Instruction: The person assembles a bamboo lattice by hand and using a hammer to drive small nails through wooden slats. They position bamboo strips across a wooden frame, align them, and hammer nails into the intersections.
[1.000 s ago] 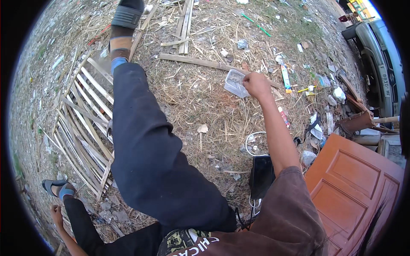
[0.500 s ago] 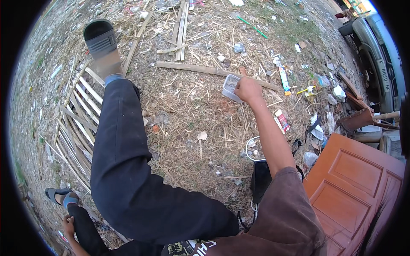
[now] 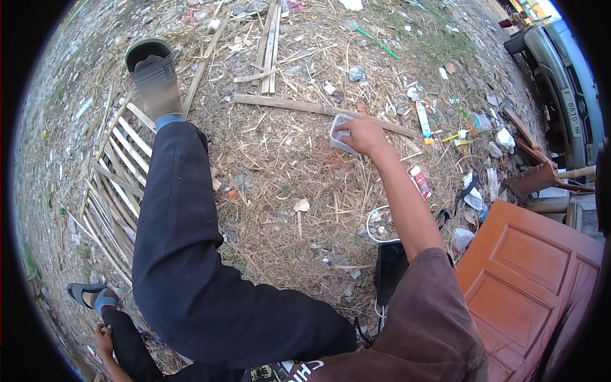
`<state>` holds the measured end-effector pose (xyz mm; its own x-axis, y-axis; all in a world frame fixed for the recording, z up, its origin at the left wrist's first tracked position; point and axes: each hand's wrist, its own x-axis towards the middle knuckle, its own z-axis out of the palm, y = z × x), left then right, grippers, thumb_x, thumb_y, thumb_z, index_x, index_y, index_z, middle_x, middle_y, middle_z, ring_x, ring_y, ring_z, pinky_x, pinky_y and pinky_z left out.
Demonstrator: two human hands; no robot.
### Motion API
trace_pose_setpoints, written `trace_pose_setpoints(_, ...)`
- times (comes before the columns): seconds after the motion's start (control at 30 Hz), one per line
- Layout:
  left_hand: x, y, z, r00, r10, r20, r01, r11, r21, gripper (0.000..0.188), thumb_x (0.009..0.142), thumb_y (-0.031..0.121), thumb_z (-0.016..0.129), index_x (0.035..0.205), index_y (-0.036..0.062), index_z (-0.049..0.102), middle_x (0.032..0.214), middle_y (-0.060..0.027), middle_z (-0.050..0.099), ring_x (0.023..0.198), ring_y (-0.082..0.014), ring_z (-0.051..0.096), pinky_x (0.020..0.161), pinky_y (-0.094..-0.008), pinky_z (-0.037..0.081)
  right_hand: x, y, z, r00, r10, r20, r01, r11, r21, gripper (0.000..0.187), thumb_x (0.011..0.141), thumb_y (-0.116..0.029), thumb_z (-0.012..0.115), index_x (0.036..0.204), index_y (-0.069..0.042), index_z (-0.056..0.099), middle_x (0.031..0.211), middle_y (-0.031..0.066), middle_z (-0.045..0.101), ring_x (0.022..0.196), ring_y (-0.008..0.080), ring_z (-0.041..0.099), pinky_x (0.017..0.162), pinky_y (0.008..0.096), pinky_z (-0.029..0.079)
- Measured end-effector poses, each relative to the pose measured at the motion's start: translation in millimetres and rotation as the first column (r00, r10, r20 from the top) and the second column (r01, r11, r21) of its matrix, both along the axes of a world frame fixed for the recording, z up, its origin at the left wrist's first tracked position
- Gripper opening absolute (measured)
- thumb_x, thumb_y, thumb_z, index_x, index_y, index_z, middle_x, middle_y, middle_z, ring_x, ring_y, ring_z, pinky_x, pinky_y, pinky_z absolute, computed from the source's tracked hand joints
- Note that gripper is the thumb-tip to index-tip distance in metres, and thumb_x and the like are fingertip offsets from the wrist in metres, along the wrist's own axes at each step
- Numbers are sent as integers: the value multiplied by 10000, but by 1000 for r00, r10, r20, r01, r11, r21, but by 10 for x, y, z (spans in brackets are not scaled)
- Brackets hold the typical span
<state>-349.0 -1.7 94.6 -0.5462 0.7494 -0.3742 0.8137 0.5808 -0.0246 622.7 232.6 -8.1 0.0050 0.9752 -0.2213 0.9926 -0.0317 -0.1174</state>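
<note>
Clear tub (image 3: pixel 342 146), plank (image 3: pixel 286 103) 12 o'clk, door (image 3: pixel 509 274) 4, straw grnd (image 3: pixel 289 248) to 7.
R hand (image 3: pixel 364 135) at tub, L hand (image 3: pixel 104 336) by leg (image 3: pixel 130 340); can't tell grips.

On my head feed I see the right hand (image 3: pixel 368 135) with its fingers over a clear plastic box (image 3: pixel 340 139), just short of a wooden plank (image 3: pixel 289 103). My left hand (image 3: pixel 102 340) is by a dark trouser leg (image 3: pixel 127 345); an orange-brown door (image 3: pixel 522 286) fills the lower right.
</note>
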Motion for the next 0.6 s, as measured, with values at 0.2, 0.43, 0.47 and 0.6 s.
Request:
trace_pose_setpoints(0.2, 25, 11, -7, 1000, 11, -6, -11, 1000, -14, 282, 920, 214, 669, 1133, 42, 604, 769, -70, 538, 669, -169, 506, 619, -347, 433, -96, -50, 55, 998, -55, -19, 56, 997, 51, 311, 799, -243, 704, 1106, -236, 754, 1005, 146, 736, 930, 316, 706, 869, 437, 564)
trace_pose_setpoints(0.43, 28, 0, 17, 999, 31, 29, -31, 999, -20, 299, 928, 217, 661, 1160, 46, 583, 775, -66, 532, 674, -162, 504, 625, -341, 436, -218, -249, 172, 975, -215, -51, 221, 949, 224, 368, 777, -247, 740, 1124, -124, 713, 974, 164, 722, 967, 323, 691, 870, 419, 547)
trace_pose_setpoints(0.47, 23, -7, 28, 998, 45, 46, -44, 999, -18, 301, 929, 217, 660, 1163, 45, 580, 775, -67, 533, 676, -163, 507, 627, -341, 438, -213, -300, 170, 973, -224, -57, 230, 911, 343, 410, 776, -252, 742, 1158, -113, 695, 995, 173, 717, 987, 331, 686, 880, 418, 542)
trace_pose_setpoints(0.6, 156, 42, 26, 997, 65, 41, -64, 998, -28, 303, 932, 210, 653, 1167, 36, 573, 776, -66, 535, 680, -165, 517, 636, -335, 440, -41, -419, 22, 895, -441, -69, 428, 803, 414, 538, 781, -250, 732, 1261, -38, 614, 1070, 212, 695, 1038, 374, 661, 920, 431, 521)
